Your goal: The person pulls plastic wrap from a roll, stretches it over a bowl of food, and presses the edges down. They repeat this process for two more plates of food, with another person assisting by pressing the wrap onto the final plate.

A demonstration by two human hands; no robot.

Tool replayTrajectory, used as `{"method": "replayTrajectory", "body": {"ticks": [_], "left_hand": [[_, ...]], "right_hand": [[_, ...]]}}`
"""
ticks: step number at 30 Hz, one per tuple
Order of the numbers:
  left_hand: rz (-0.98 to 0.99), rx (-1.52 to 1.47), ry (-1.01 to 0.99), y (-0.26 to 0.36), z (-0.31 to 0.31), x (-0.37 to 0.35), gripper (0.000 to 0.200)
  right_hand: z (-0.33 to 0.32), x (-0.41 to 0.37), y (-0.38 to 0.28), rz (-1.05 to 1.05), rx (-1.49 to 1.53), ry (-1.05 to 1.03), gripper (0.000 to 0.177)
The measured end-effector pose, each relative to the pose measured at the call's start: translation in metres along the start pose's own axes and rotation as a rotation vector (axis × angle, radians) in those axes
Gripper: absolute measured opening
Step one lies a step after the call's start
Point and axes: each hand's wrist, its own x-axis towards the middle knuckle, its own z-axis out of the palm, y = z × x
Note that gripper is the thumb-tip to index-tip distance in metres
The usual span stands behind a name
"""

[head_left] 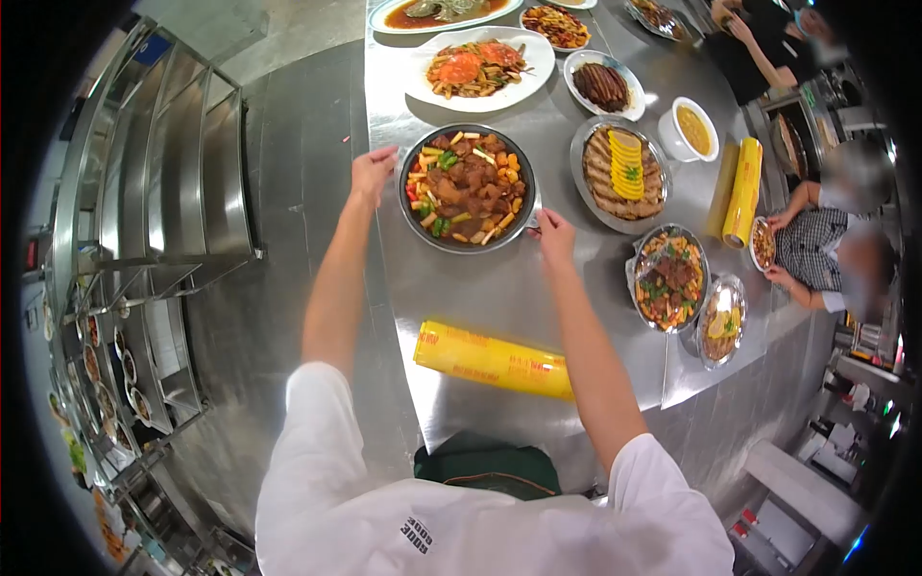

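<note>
Closest to the camera, above a person's white sleeves, a yellow box lies on a steel table, its long axis running crosswise and its right end passing behind the right forearm. Just beyond it, straight ahead and between the two hands, sits a round pan of meat and vegetables. The pan has no long axis of its own; the hands flank it on a slant, the left farther up the table, the right nearer the body. The right hand appears pinched on a small handle at the pan's lower right edge. The left hand is at the upper left rim, though whether its fingers touch or grip cannot be told. Farther right stands a silver platter of sliced food; beyond the pan, a white oval plate. At far right, a co-worker holds a bowl.
</note>
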Motion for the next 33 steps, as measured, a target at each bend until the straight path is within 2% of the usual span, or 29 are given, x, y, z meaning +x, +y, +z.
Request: {"method": "replayTrajectory", "body": {"ticks": [5,7,9,11,13,15,17,19,21,22,24,25,31,33], "left_hand": [[-0.031,-0.045,0.047,-0.03,0.034,-0.088,0.031],[-0.053,-0.154,0.048,-0.047,0.053,-0.121,0.032],[-0.038,-0.127,0.048,-0.057,0.07,-0.153,0.032],[-0.02,-0.108,0.069,-0.065,0.09,-0.168,0.029],[0.009,-0.105,0.066,-0.068,0.104,-0.179,0.029],[0.037,-0.105,0.072,-0.071,0.119,-0.188,0.029],[0.093,0.022,0.067,-0.072,0.128,-0.196,0.03],[0.117,-0.024,0.051,-0.081,0.131,-0.198,0.03],[0.131,-0.067,0.035,-0.101,0.133,-0.203,0.03],[0.139,-0.109,0.057,-0.106,0.132,-0.206,0.03],[0.138,-0.141,0.079,-0.113,0.13,-0.227,0.03],[0.095,-0.193,0.074,-0.108,0.13,-0.24,0.032],[0.028,-0.315,0.132,-0.12,0.124,-0.287,0.037],[0.029,-0.351,0.177,-0.124,0.128,-0.302,0.039]], "right_hand": [[-0.071,-0.02,0.015,-0.015,-0.003,-0.007,0.03],[-0.103,-0.03,0.028,-0.008,-0.026,-0.008,0.032],[-0.133,-0.049,0.046,-0.029,-0.077,0.072,0.052],[-0.134,-0.129,0.01,0.046,-0.662,0.13,0.073],[-0.152,-0.187,0.033,-0.191,-1.092,-0.083,0.085],[-0.156,-0.243,0.01,-0.47,-1.434,-0.325,0.084],[-0.16,-0.261,0.019,-0.454,-1.419,-0.355,0.088],[-0.166,-0.284,0.034,-0.434,-1.403,-0.382,0.092],[-0.18,-0.31,0.061,-0.614,-1.37,-0.295,0.096],[-0.185,-0.322,0.071,-0.61,-1.368,-0.293,0.096],[-0.198,-0.347,0.092,-0.778,-1.455,-0.219,0.097],[-0.204,-0.353,0.096,-0.775,-1.452,-0.222,0.097],[-0.236,-0.376,0.105,-0.832,-1.437,-0.357,0.098],[-0.246,-0.378,0.109,-0.886,-1.447,-0.424,0.092]]}}
